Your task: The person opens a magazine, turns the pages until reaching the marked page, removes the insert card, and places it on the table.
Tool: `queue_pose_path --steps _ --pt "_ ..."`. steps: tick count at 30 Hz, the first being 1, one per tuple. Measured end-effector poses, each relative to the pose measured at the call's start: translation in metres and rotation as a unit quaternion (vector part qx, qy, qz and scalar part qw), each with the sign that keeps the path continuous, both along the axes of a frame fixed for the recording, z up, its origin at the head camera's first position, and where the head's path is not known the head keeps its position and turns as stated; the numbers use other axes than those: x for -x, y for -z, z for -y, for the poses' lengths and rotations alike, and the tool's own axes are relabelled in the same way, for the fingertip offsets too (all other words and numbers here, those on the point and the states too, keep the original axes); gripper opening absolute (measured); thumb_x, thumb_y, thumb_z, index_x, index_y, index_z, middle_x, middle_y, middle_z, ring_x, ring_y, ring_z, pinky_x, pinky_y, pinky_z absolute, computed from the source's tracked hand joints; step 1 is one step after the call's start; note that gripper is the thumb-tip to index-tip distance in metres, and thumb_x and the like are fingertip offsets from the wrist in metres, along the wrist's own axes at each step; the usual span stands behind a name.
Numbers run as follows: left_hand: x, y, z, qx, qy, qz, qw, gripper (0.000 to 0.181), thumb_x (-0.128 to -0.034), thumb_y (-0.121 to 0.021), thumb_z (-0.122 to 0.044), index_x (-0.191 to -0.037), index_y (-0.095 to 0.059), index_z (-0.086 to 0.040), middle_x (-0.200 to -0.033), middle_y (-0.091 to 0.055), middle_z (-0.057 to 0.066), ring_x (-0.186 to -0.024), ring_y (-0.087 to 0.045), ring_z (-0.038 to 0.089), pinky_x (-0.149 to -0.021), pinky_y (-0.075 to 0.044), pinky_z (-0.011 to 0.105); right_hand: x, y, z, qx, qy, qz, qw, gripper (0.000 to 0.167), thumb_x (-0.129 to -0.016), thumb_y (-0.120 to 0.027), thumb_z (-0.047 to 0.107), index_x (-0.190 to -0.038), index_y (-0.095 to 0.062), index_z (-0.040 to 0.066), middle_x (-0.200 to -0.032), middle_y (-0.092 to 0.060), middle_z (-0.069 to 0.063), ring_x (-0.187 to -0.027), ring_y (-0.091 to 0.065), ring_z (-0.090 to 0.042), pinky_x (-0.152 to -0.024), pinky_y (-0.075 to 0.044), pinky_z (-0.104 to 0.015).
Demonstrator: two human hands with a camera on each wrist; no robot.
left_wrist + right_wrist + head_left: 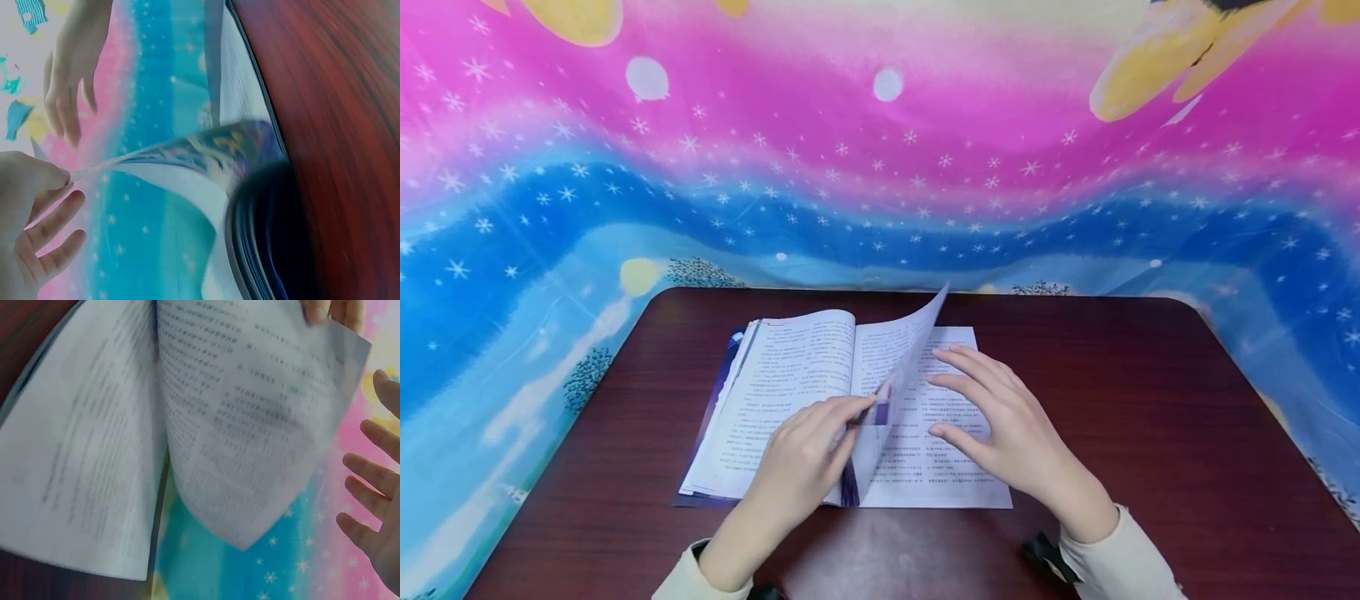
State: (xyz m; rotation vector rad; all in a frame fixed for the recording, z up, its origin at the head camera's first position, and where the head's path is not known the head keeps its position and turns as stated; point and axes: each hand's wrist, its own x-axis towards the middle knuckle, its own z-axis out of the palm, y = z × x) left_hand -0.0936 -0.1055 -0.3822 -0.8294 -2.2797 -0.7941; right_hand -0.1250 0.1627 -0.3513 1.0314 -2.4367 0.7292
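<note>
An open magazine [775, 375] with text-filled pages and a dark blue cover edge lies on the table. One page [917, 350] stands raised and curved near the middle, its colored side showing in the left wrist view. My left hand [808, 450] pinches that page's edge between thumb and fingers; the remaining fingers are apart in the left wrist view [37, 219]. My right hand [1000, 417] hovers over the right-hand pages, its fingers spread and holding nothing. In the right wrist view the right hand [375, 481] is apart from the lifted page [250, 425].
The dark reddish-brown wooden table [1120, 400] extends around the magazine on all sides. Behind it hangs a pink and blue cloth [820, 183] with snowflakes, meeting the table's far edge. Light sleeves and dark wrist straps show at both wrists.
</note>
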Motion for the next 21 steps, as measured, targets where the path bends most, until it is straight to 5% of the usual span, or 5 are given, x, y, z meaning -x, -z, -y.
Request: queue_pose_path --steps 3,9,21 --pt "0.000 0.003 0.014 -0.002 -0.029 -0.008 0.9995 0.050 -0.0834 -0.072 0.000 -0.131 -0.062 -0.010 -0.116 -0.069 0.004 -0.100 -0.067 0.019 -0.081 -0.057 0.038 -0.002 0.004 -0.007 -0.019 0.016 0.011 0.9996 0.057 -0.095 -0.050 0.061 -0.129 -0.063 0.017 -0.146 -0.050 -0.003 -0.137 -0.042 -0.028 -0.109 -0.034 -0.050" --pt "-0.005 0.009 0.045 0.012 -0.104 -0.004 0.9945 0.057 -0.0804 -0.076 -0.001 -0.134 -0.060 -0.011 -0.118 -0.068 0.004 -0.095 -0.067 0.018 -0.074 -0.056 0.039 -0.007 0.019 -0.024 -0.063 0.042 0.043 0.9962 0.051 -0.083 -0.080 0.037 -0.128 -0.065 0.017 -0.144 -0.052 -0.002 -0.133 -0.046 -0.027 -0.105 -0.039 -0.052" --pt "-0.025 0.019 0.094 0.053 -0.237 0.113 0.9634 0.069 -0.0786 -0.081 -0.008 -0.140 -0.050 -0.007 -0.116 -0.066 0.015 -0.084 -0.068 0.028 -0.058 -0.053 0.044 -0.013 0.051 -0.054 -0.146 0.021 0.046 0.9880 0.049 -0.079 -0.084 0.033 -0.122 -0.068 0.014 -0.137 -0.058 -0.007 -0.128 -0.052 -0.026 -0.102 -0.042 -0.050"
